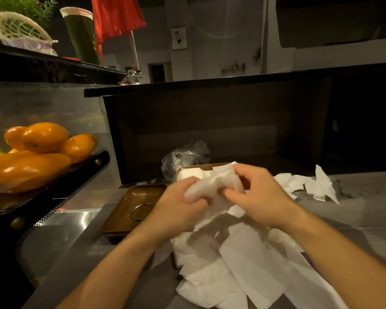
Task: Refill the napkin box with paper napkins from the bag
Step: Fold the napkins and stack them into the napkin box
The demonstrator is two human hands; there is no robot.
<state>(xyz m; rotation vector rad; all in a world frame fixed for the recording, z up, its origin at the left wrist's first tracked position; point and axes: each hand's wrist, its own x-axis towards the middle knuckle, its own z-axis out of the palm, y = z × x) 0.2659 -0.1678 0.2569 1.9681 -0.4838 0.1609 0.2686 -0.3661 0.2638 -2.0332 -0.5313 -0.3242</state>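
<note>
My left hand (183,206) and my right hand (261,195) both grip a crumpled white paper napkin (212,186) just in front of the brown napkin box (201,167). White napkins show inside the box behind my fingers. A loose pile of white napkins (239,264) lies on the grey counter under my forearms. A crumpled clear plastic bag (185,156) sits behind the box on its left. The box's lid (134,208), brown with a metal ring, lies to the left.
More loose napkins (310,186) lie on the counter to the right. A perforated black stand holds oranges (42,150) at the left. A dark raised counter wall (210,121) closes off the back.
</note>
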